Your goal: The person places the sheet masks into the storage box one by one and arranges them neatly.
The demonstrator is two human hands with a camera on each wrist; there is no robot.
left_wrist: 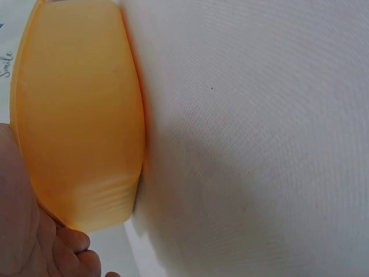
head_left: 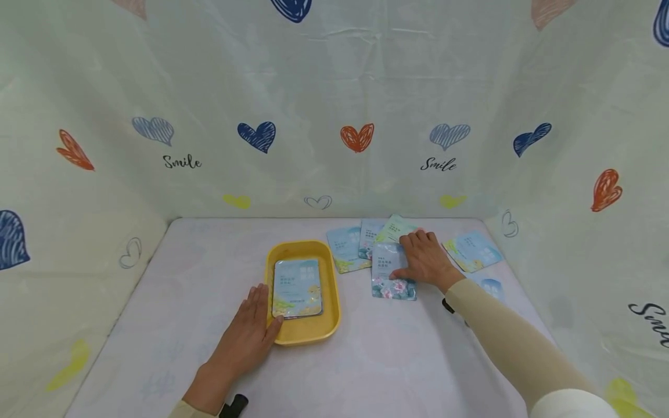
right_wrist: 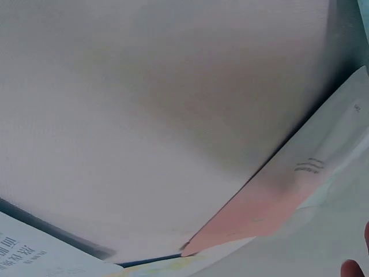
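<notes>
My left hand [head_left: 248, 331] lies with straight fingers along the left side of a yellow tray [head_left: 329, 334], its thumb at the near rim. In the left wrist view, the tray's outer wall [left_wrist: 81, 115] rises beside the palm. Blue face mask sachets [head_left: 297, 287] lie stacked inside the tray. To the right, my right hand [head_left: 425, 258] holds a blue face mask sachet with pink flowers [head_left: 389, 264], thumb on its front and fingers bent at its upper right corner. The undersides of those fingers are hidden in the head view.
Behind the held sachet lie a blue sachet [head_left: 345, 244], another floral one [head_left: 368, 235] and a green one [head_left: 394, 229], overlapping. Further right are a blue-yellow sachet [head_left: 473, 251] and one partly under the forearm [head_left: 492, 287]. A heart-printed curtain [head_left: 334, 174] stands behind the white table [head_left: 376, 371].
</notes>
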